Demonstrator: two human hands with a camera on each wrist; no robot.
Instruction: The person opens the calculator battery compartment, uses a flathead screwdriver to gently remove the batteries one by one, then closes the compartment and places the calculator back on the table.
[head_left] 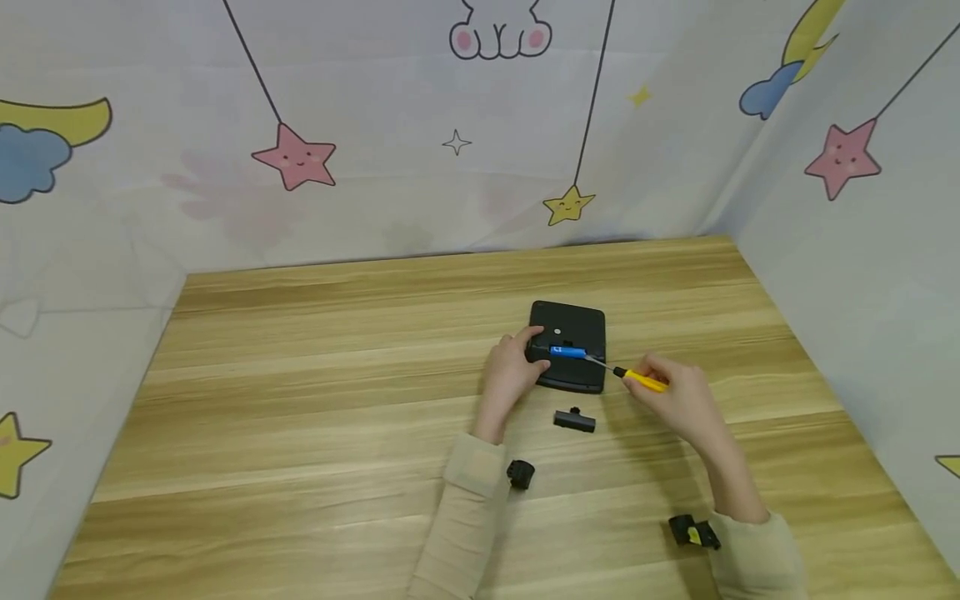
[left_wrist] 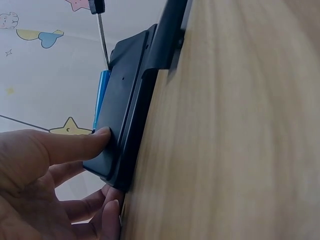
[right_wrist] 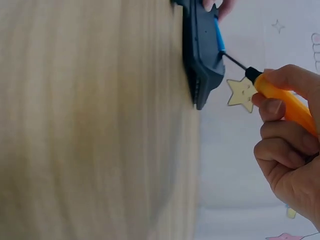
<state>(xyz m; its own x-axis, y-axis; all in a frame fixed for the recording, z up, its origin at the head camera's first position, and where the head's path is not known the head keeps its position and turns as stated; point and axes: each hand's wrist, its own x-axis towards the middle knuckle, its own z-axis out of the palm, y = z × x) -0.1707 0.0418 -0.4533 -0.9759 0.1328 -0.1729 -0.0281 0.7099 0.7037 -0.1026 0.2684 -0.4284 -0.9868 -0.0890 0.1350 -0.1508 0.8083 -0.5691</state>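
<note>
Blue battery (head_left: 567, 352), thin and round like a short stick, lies sideways in the slot of a black device (head_left: 588, 329) on the wooden table (head_left: 300, 375). From where I stand, someone seems to be working at the battery's end with a screwdriver (head_left: 642, 381), maybe to pry it up; I can't tell whether it is coming out or going in.

Their right hand (head_left: 678, 398) has its fingers wrapped round the yellow handle, and the metal tip meets the right end of the battery. Their left hand (head_left: 510, 365) holds the left side of the device, with the thumb pressing on top and other fingers curled by the edge. The two hands are well apart.

I think the next move needs a small, gentle push with the tip while the left hand keeps things from sliding. If the tip slips, it could scratch the case.

The battery is shiny, with pale marks near its left end. The device is flat and dark, with round corners and one white dot. A small black piece (head_left: 574, 423) with a tab lies near it, perhaps the battery lid.
</note>
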